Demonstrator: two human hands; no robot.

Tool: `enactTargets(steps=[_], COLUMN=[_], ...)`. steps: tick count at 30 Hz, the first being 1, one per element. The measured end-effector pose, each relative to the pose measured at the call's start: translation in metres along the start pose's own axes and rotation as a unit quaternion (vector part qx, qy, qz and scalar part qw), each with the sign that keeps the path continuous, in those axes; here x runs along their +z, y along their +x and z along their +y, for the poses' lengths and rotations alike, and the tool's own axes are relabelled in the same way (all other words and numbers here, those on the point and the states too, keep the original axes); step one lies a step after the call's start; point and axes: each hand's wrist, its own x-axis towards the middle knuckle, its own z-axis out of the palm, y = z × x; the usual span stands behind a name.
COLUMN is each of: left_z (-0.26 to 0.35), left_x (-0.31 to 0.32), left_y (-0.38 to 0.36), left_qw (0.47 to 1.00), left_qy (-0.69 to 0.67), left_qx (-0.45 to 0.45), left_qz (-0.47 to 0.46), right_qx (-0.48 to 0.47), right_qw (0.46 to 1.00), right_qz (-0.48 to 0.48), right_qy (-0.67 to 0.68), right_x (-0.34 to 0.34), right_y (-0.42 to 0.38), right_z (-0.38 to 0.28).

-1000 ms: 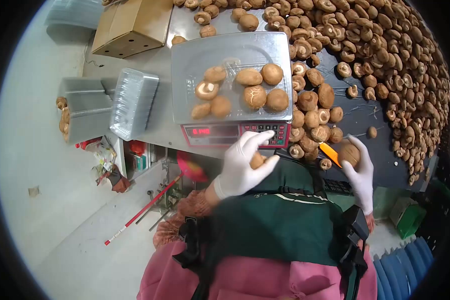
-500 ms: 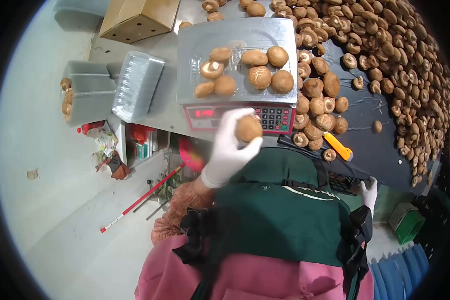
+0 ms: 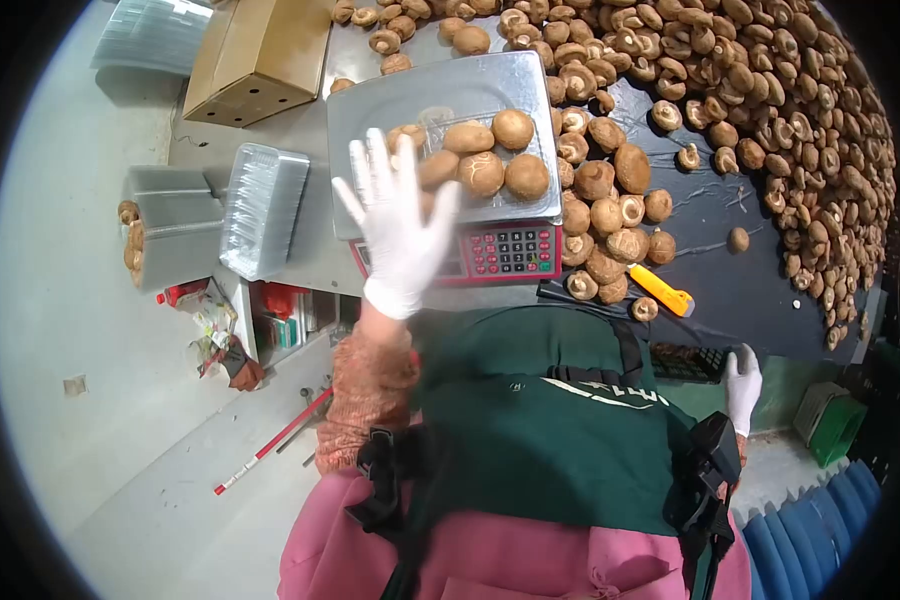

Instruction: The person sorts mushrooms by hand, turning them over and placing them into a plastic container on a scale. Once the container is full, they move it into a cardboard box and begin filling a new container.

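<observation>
My left hand (image 3: pixel 398 225), in a white glove, reaches over the left part of the scale (image 3: pixel 355 190) with its fingers spread. A clear plastic tray on the scale's metal plate holds several brown mushrooms (image 3: pixel 481 175); my fingers partly cover those on its left side. The hand also blocks much of the red display, while the keypad (image 3: pixel 510 250) shows. Down at the right, my gloved right hand (image 3: pixel 742 390) is beside a dark crate (image 3: pixel 687 363). Its fingers point up, loosely apart, with nothing visible in them.
Loose mushrooms (image 3: pixel 627 245) lie right of the scale, and a large heap (image 3: pixel 830 160) covers the far right. A yellow utility knife (image 3: pixel 662 291) rests near the table edge. Stacked clear trays (image 3: pixel 262 210) and a cardboard box (image 3: pixel 260 65) stand left.
My left hand has moved up and left from the scale's front to over the tray, and its fingers have opened. The mushroom it held is no longer visible in its grip.
</observation>
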Motion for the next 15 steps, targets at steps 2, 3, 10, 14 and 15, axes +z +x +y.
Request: enactTargets(steps=[2, 3, 10, 14, 15], left_z=[-0.018, -0.031, -0.080, -0.084, -0.083], left_x=[-0.022, -0.032, -0.066, -0.063, -0.062], left_y=[-0.002, -0.005, -0.032, -0.046, -0.048], left_qw=[0.996, 0.992, 0.940, 0.953, 0.951], left_qy=[-0.060, -0.068, -0.232, -0.169, -0.174], left_qx=[-0.050, -0.074, -0.215, -0.197, -0.195], left_qz=[0.052, 0.081, 0.131, 0.159, 0.165], right_qx=[-0.014, -0.019, -0.188, -0.259, -0.270], right_qw=[0.996, 0.993, 0.966, 0.950, 0.947], right_qz=[0.086, 0.113, 0.175, 0.177, 0.174], right_qy=[0.021, 0.035, 0.032, 0.011, 0.007], right_x=[-0.006, -0.011, -0.016, -0.018, -0.019], right_y=[0.001, 0.004, 0.040, 0.052, 0.058], right_z=[-0.015, -0.023, -0.080, -0.121, -0.125])
